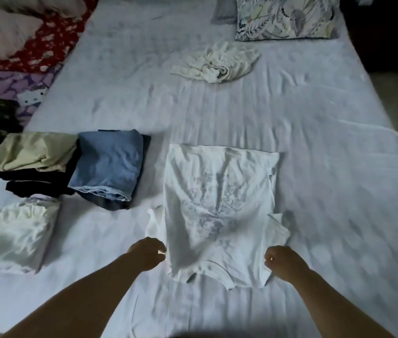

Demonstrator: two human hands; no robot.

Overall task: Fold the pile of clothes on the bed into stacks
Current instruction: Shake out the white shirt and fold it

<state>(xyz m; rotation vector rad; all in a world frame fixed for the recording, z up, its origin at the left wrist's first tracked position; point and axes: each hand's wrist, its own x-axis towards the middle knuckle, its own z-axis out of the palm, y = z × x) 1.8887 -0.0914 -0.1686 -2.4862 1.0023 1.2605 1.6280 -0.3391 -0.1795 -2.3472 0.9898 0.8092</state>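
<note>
The left hand [148, 252] has its fingers curled in a closed grip at the near left shoulder of the white shirt [217, 211]. It seems to pinch the cloth's edge there, though the fingertips are turned away and the contact is hard to make out. The right hand [283, 261] is curled the same way at the near right shoulder, its grip closed on the edge of the fabric just below the short sleeve.

The shirt lies flat on the bed [315, 167] between the two hands, collar toward the near side, hem toward the far side, with a faint grey print down its middle. Its left sleeve sticks out just beyond the left hand.

To the left of the shirt sit folded clothes: a blue stack [109, 164] nearest, then a beige piece [32, 152] on top of black ones [34, 184], and a white stack [20, 235] on the near left.

Far from the hands, a crumpled cream garment [215, 63] lies unfolded, and beyond it a leaf-patterned pillow [285, 17]. Red and purple bedding [29, 50] is bunched along the far left edge.
</note>
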